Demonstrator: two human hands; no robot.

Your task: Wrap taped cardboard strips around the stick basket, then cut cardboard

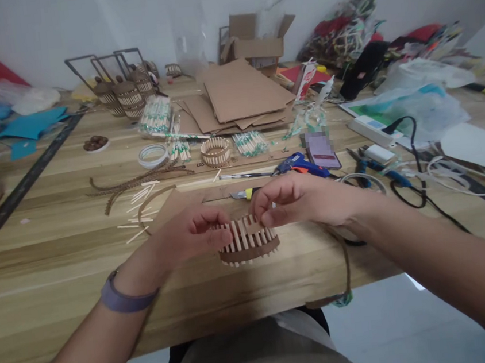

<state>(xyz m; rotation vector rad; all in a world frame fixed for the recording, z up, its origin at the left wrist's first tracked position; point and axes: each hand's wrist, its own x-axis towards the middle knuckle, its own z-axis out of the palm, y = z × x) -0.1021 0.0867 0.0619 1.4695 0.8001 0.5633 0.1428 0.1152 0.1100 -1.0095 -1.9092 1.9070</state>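
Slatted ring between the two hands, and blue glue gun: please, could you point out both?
Slatted ring (250,254): head view, on its brown band.
Blue glue gun (293,161): head view, on its body.

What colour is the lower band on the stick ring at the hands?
Brown; the lower band shows best in the head view.

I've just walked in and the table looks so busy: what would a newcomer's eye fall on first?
Probably the slatted ring between the left hand and right hand, near the table edge. Next, perhaps, the blue glue gun just beyond the right hand. Farther off, lantern-shaped pieces stand at the back left, beside stacked cardboard at the back centre.
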